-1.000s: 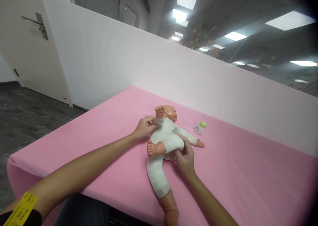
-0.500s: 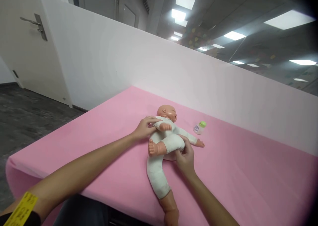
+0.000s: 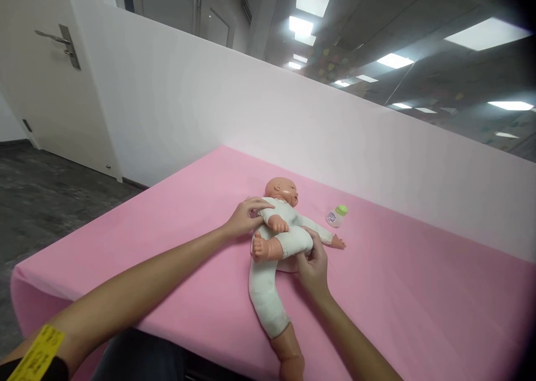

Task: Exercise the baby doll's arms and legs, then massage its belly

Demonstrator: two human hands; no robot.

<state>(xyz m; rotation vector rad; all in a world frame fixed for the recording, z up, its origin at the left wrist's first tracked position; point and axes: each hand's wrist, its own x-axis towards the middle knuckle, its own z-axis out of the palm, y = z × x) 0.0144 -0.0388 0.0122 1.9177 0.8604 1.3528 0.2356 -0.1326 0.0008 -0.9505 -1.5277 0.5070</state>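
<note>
The pink-covered surface [image 3: 402, 291] carries the doll [image 3: 293, 242], one leg bent, the other stretched toward the near edge. The right hand [image 3: 314, 263] curls its fingers around the bent leg; a soft, even hold suits it. The left hand [image 3: 246, 216] touches the upper arm, fingers slightly parted, best kept steadying there. The bottle [image 3: 336, 216] sits just beyond the outstretched arm.
</note>
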